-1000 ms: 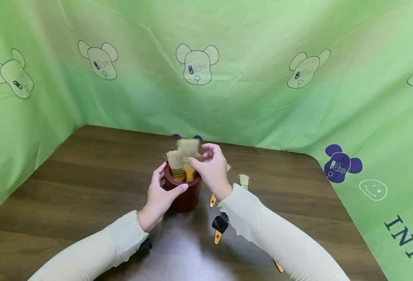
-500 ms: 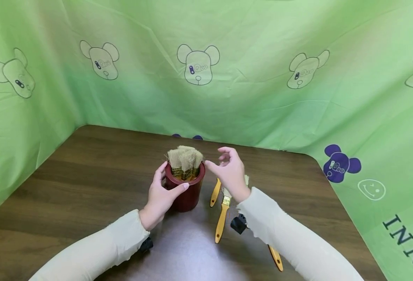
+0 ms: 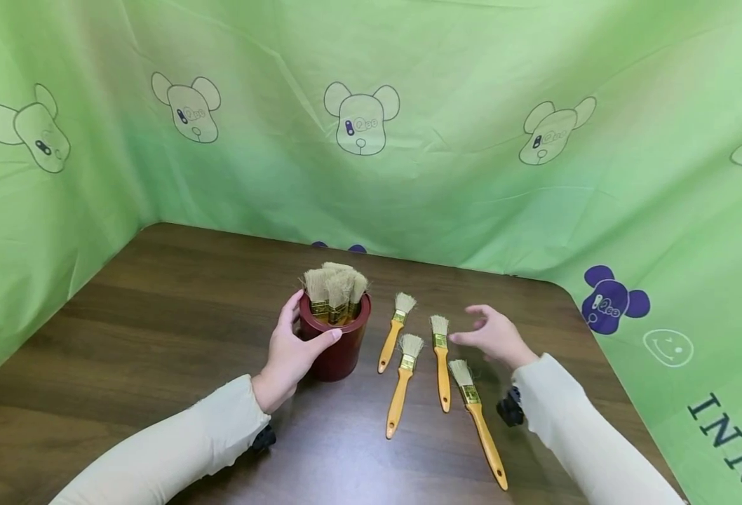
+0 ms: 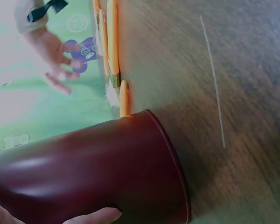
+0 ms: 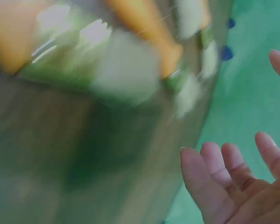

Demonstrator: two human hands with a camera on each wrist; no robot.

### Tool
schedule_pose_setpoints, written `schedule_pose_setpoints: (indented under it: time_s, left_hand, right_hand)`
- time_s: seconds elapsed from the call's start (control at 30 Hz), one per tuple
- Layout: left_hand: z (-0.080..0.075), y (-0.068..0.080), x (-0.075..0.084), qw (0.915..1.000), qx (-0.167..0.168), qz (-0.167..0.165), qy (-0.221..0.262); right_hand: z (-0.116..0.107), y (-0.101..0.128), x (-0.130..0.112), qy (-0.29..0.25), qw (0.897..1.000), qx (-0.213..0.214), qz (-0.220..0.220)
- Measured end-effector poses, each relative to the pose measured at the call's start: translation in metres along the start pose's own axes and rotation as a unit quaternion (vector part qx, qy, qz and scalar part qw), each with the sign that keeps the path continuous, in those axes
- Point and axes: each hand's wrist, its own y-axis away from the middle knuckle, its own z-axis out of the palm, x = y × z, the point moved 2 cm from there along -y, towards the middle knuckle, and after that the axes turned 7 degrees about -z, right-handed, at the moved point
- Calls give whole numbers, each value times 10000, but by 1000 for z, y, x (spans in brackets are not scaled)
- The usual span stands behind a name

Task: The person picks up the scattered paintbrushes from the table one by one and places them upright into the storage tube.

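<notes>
My left hand (image 3: 285,358) grips a dark red cylindrical cup (image 3: 339,358), its thumb on the near side by the rim and its fingers at the left. Upright in the cup is a bunch of paint brushes (image 3: 338,291), pale bristles up, their handles mostly hidden inside. On the table to the right lie several more brushes with orange handles, among them a far brush (image 3: 396,330), a near brush (image 3: 402,389), a middle brush (image 3: 442,359) and a rightmost brush (image 3: 481,424). My right hand (image 3: 494,338), holding nothing, hovers just right of the middle brush's bristles, fingers loosely bent.
Everything stands on a dark wooden table (image 3: 175,330). Green printed cloth (image 3: 434,168) rises behind it and along both sides. A thin pale strand (image 4: 213,84) lies on the wood in the left wrist view. A black wrist camera (image 3: 510,407) sits below my right cuff.
My right hand has let go of a brush now in the cup and swung right, past the loose brushes, uncovering them. The left hand keeps its hold on the cup.
</notes>
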Motion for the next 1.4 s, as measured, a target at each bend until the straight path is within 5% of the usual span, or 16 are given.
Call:
schedule_pose_setpoints:
  time_s: [0.27,0.4,0.6,0.9,1.4]
  left_hand:
    - [0,0,2,9999,-53,-70,-65]
    - [1,0,0,10000,-37,-53,-7]
    - [1,1,0,10000,-16,15,4]
    - [2,1,1,10000,-36,-5,66]
    - [1,1,1,9999,-75,-100,69]
  right_hand:
    - [3,39,41,1014,9946,135,-202]
    - [12,52,51,721,9974,-10,3]
    - [26,64,48,5,9986,-110,522]
    - [37,67,36,306,9972,-55,682]
    - [25,58,27,637,9977,-101,212]
